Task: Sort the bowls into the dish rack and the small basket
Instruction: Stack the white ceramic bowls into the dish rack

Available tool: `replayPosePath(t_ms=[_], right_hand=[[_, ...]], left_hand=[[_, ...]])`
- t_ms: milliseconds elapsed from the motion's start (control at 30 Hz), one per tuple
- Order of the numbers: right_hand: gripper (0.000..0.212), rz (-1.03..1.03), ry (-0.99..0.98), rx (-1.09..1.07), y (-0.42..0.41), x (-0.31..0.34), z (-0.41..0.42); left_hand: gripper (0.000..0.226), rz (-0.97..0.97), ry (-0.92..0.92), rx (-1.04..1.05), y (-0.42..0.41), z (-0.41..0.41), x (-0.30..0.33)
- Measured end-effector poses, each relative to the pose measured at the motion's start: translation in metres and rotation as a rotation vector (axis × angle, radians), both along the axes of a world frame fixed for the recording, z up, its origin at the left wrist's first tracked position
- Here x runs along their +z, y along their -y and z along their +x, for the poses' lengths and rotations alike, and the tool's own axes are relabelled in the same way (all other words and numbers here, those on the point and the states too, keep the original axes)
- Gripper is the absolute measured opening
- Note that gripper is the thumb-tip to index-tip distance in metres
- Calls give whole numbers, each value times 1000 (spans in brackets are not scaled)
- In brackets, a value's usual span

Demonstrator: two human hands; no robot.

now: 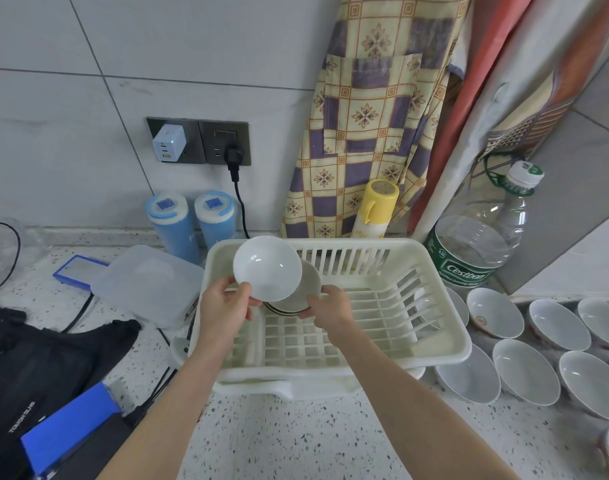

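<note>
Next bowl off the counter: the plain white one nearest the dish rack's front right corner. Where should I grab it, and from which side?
Take the plain white ceramic bowl by its rim, probably from above and the right. It sits mouth-up, so the thin lip is free for the fingers to pinch. Its left edge is tucked under the cream plastic dish rack, and another white bowl crowds its right, leaving little room lower down.
</note>
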State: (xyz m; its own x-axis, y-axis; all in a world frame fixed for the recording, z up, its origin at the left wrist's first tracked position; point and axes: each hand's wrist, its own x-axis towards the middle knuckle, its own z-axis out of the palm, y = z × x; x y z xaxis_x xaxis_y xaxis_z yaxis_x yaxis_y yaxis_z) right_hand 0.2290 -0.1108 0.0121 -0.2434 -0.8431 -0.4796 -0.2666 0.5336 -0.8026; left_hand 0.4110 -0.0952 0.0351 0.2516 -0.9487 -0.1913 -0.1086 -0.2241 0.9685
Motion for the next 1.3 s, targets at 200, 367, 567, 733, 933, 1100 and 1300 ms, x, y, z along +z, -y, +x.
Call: replayPosePath(t_ms=[200,367,567,733,933,1100,1300], right_hand=[[36,-269,-134,-43,-11,8,-7],[34,-297,-99,76,-8,26,-8],[38,-265,-190,98,-2,31,-16],[40,-241,-225,100,-1,33,-16],[40,-223,-266,89,2,30,-15],[41,-208,-294,108,4,29,-13],[45,-200,-331,150,6,25,-8]], left_hand=[[24,38,78,-86,-2,-5,-3],[20,53,115,-141,7,-16,-1],[19,86,105,-223,14,-23,-6],[38,5,166,-252,12,-25,-11],[44,-30,177,-244,9,-23,-13],[57,-24,288,-217,13,-21,-19],[47,-12,441,-240,18,-14,-27]])
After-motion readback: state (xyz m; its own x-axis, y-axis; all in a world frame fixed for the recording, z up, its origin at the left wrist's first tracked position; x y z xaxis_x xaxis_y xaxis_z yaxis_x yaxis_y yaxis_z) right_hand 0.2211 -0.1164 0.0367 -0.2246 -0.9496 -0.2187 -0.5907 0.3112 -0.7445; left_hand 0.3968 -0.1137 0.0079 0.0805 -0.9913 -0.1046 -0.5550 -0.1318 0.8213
